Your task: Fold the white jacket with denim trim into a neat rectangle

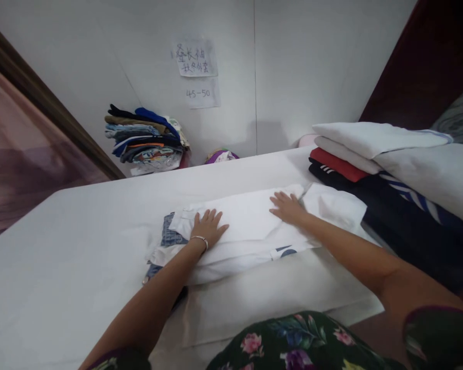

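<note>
A white garment (250,216) lies folded into a long strip across the white table (100,241). Dark blue print shows along its near edge. Flat on its left part rests my left hand (209,228), fingers spread, a bracelet at the wrist. My right hand (288,207) presses on the right part with fingers apart, also holding nothing. Blue denim (172,234) sticks out at the garment's left end; how the two are joined, if at all, I cannot tell. Bunched white cloth (337,205) spreads at the right end.
Folded clothes (146,139) are stacked beyond the table's far edge at left. Close on my right lies a pile of white, red and dark garments (412,205). Paper notes (196,59) hang on the wall, and a pink curtain (27,154) is at left.
</note>
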{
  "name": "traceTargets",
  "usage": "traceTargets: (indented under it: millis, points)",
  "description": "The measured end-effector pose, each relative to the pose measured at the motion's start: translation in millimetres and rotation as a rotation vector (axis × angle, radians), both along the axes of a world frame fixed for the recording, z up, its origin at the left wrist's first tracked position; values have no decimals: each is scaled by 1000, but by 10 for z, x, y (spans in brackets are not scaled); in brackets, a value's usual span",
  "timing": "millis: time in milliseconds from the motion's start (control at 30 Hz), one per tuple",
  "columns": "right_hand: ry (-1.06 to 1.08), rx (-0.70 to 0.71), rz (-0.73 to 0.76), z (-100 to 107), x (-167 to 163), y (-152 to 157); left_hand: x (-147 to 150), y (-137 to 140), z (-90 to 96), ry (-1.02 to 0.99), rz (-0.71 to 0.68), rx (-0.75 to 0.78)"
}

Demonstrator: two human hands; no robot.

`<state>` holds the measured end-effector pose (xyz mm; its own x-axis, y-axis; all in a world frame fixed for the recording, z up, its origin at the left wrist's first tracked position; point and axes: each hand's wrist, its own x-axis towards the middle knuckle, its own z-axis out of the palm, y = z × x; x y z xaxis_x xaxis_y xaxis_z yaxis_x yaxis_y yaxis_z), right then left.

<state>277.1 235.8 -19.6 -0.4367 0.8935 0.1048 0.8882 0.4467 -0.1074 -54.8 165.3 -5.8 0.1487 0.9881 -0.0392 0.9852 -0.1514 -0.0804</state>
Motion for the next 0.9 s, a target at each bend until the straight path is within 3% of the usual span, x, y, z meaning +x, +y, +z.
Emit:
traceTargets:
  millis: [133, 267, 333, 400, 500, 600, 767, 833, 900]
  points:
    - [-14, -118, -39, -133, -72, -135, 21, -22, -120, 22, 13, -49]
    - [44, -210, -50, 63, -44, -253, 12, -9, -87, 34, 14, -42]
    - [76, -113, -13, 217, 64, -424, 9, -11, -78, 37, 19, -40]
    - [81, 99, 4, 346, 257, -656, 5, -11, -87, 30, 24, -39]
    - [66, 342, -149, 414, 637, -1024, -3, -1, -112, 18, 23, -34]
    - [56, 354, -315, 296, 939, -1333, -4, 11, -119, 28, 22, -36]
    - [73, 230, -299, -80, 1067, -1699, 17, 4, -80, 56, 38, -47]
    - [196, 152, -296, -184, 1103, -1764, 32, -7, -58, 61, 41, -55]
    - [457, 86, -335, -209, 1182, -1763, 48, -19, -35, 65, 46, -59]
